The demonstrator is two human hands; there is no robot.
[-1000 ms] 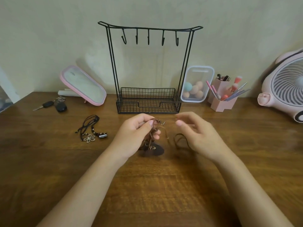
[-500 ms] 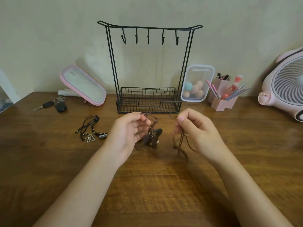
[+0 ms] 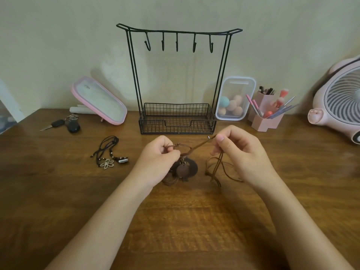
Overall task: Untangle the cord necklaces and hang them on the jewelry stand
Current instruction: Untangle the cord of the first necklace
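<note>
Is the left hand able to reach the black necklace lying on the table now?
Probably yes: nothing lies between the left hand and the black necklace. But it pinches the brown cord, so it should release that first.

A brown wooden table [image 3: 175, 221] lies under the left fingers [image 3: 171, 152] and the right fingers [image 3: 224, 145]. Far to the left of the left fingers, and farther back, lie a black car key and key fob [image 3: 64, 124]. Behind those, a flat pink-rimmed thing [image 3: 99, 101] leans tilted against the wall [image 3: 58, 36], with a white roll [image 3: 77, 109] at its foot. Past the right fingers, toward the wall, a clear box [image 3: 239, 88] stands on end. It holds round sponges [image 3: 232, 105], one blue-green and the rest peach. Just right of the box is a pink holder [image 3: 263, 123] full of pens and brushes. Far to the right of the right fingers sits a pink fan [image 3: 339, 100].
</note>
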